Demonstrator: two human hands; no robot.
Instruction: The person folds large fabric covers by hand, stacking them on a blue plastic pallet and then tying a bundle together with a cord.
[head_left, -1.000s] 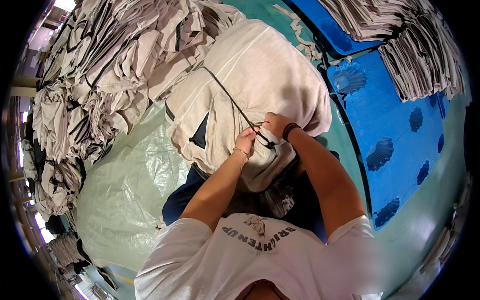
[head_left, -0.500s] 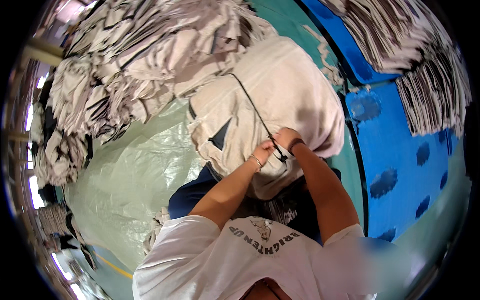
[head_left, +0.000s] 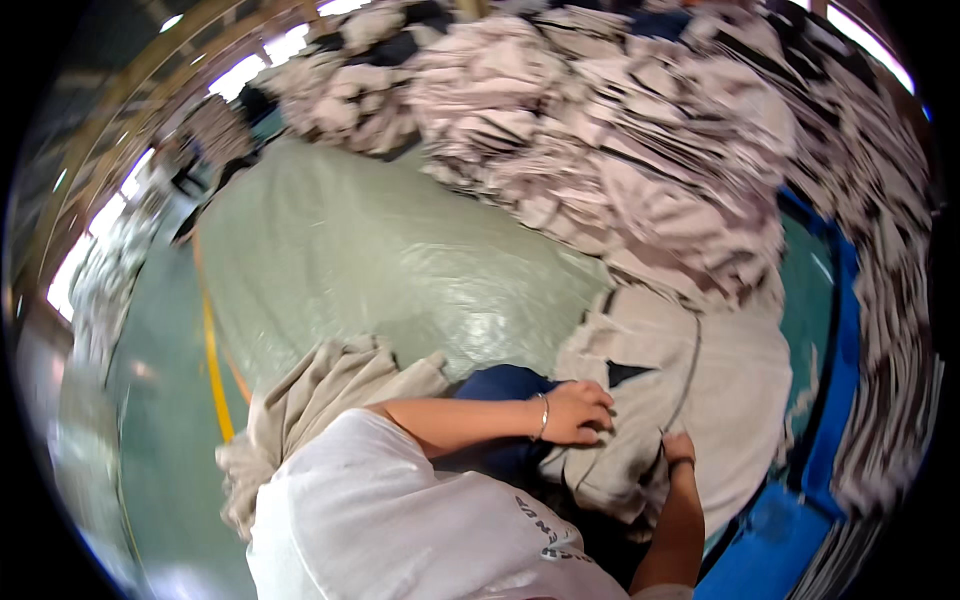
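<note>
A large beige cloth bundle (head_left: 745, 375) rests in front of my lap, with a thin dark cord (head_left: 693, 365) running across its top. My right hand (head_left: 680, 447) is closed at the near end of this cord, on the bundle's near side. To its left, my left hand (head_left: 578, 412) hovers over or rests on the bundle's near left edge, with loosely bent fingers and nothing seen in them. A dark triangular patch (head_left: 630, 373) shows on the cloth just beyond my left hand. Whether the cord's end is knotted is hidden by my right hand.
A pale green plastic sheet (head_left: 370, 240) covers the floor ahead and left. Crumpled beige cloth (head_left: 330, 390) lies by my left side. Tall heaps of beige fabric pieces (head_left: 640, 140) stand beyond the bundle. Blue panels (head_left: 765, 540) and more stacked fabric (head_left: 890, 400) are at the right.
The view has swung to the left. My left hand has come away from the cord and moved left, apart from my right hand, which remains at the cord.
</note>
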